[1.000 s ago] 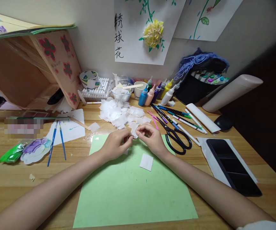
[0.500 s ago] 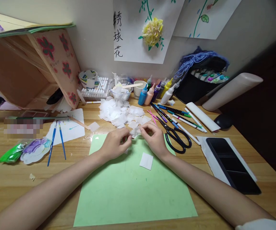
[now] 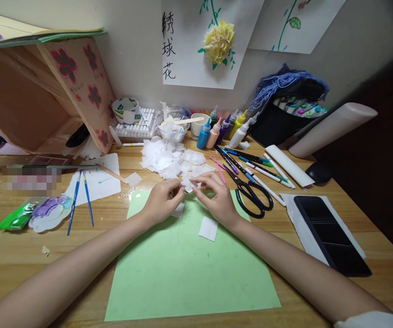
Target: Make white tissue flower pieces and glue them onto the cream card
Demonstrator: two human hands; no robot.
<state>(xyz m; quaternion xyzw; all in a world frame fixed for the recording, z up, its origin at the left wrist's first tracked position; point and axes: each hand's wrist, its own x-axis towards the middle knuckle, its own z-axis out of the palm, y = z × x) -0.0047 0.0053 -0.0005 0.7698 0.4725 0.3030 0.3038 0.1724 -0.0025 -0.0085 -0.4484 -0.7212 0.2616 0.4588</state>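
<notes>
My left hand (image 3: 164, 202) is closed in a pinch on a small piece of white paper (image 3: 187, 184), over the far edge of a green sheet (image 3: 192, 273). My right hand (image 3: 215, 198) faces it from the other side, thumb and fingertips at the paper's right edge. A square of white paper (image 3: 209, 228) lies on the green sheet below my right hand. Another white piece (image 3: 178, 210) shows partly from under my left hand. Just beyond my hands is a loose heap of white paper pieces (image 3: 167, 159).
Black-handled scissors (image 3: 251, 196) and several pens (image 3: 266, 171) lie to the right, with a black case (image 3: 331, 234) farther out. Paint bottles (image 3: 214, 135) and a clear bowl (image 3: 173, 132) stand at the back. Paintbrushes (image 3: 75, 200) and a flower-shaped palette (image 3: 51, 214) lie left.
My right hand first drew rightward with the paper's edge, then came back towards my left hand, its fingers straighter. My left hand shifted slightly left, showing more of the piece beneath it.
</notes>
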